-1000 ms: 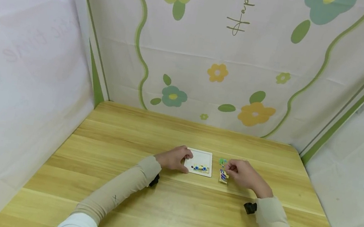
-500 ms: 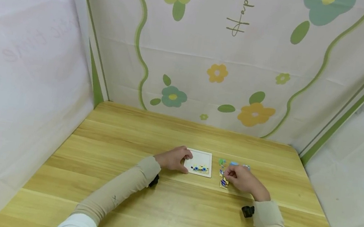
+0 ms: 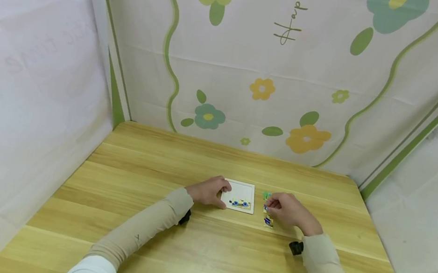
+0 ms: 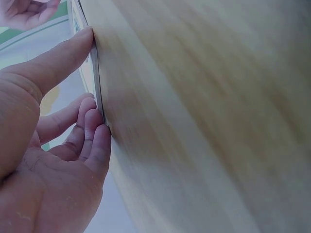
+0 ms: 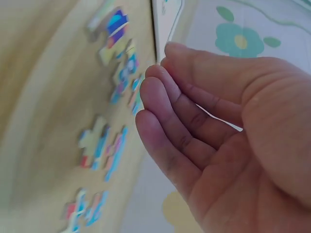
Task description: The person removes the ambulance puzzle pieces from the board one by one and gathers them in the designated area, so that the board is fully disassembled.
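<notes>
A white puzzle tray (image 3: 243,188) lies on the table, with a few joined jigsaw pieces (image 3: 241,203) along its lower edge. My left hand (image 3: 209,191) grips its left edge; in the left wrist view the thumb and fingertips meet the tray's thin side. Just right of the tray, my right hand (image 3: 288,209) hovers over loose jigsaw pieces and covers some of them. Its fingers are loosely bent in the right wrist view, the thumb close to the forefinger, and no piece shows between them. A purple-and-yellow jigsaw piece (image 5: 116,30) lies below the fingers.
More loose jigsaw pieces (image 5: 95,143) lie in a cluster on the wooden table (image 3: 168,251). A green piece (image 3: 266,194) sits at the cluster's far end. Flower-printed cloth (image 3: 221,61) hangs behind the table and along both sides.
My right hand shifts the purple-and-yellow piece toward me, apart from its neighbour, then moves slightly away from me to the cluster's middle. The left hand and tray stay put.
</notes>
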A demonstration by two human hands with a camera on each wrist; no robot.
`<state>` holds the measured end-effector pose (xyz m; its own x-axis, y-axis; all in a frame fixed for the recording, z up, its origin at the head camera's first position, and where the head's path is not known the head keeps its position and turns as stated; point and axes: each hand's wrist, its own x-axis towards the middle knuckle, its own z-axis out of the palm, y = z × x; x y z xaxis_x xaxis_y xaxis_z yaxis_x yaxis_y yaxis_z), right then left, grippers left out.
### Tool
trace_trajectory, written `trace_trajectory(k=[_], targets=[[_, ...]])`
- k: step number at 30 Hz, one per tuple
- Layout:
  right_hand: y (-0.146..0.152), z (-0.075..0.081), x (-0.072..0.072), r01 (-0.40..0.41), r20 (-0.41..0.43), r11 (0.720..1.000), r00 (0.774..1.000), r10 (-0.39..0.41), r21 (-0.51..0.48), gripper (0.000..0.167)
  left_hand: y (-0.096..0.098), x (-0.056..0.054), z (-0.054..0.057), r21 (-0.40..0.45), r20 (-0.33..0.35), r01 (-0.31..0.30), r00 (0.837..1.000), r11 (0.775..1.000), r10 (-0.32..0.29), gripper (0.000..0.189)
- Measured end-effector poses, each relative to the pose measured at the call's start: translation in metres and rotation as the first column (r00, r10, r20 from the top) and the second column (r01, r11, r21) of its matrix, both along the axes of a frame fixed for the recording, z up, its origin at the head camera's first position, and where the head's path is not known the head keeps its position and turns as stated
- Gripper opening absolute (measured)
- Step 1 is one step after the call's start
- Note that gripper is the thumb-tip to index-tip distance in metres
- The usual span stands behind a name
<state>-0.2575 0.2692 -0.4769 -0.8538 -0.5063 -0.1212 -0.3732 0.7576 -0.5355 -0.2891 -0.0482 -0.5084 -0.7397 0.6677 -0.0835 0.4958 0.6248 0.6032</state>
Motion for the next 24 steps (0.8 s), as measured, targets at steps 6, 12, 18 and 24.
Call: trace_trajectory(k=[6,12,18,24], targets=[[-0.028,0.007,-0.01,-0.104,-0.008,0.994,0.995,0.104,0.033,0.017,0.0,0.0,0.0,-0.011,-0.005,-0.004,1.0,1.0,0.004,0.057],[-0.057,0.006,-0.016,-0.179,0.001,0.983,0.984,0.179,0.041,0.026,0.0,0.0,0.003,-0.018,-0.012,0.0,1.0,1.0,0.0,0.056],[-0.073,0.0,-0.017,-0.168,0.018,0.985,0.986,0.168,0.022,0.028,0.002,0.0,0.003,-0.045,-0.016,-0.003,1.0,0.999,0.002,0.056],[-0.076,-0.005,-0.016,-0.184,-0.017,0.983,0.983,0.185,0.028,0.022,0.005,0.003,0.008,-0.063,-0.019,-0.011,1.0,0.998,0.01,0.054]])
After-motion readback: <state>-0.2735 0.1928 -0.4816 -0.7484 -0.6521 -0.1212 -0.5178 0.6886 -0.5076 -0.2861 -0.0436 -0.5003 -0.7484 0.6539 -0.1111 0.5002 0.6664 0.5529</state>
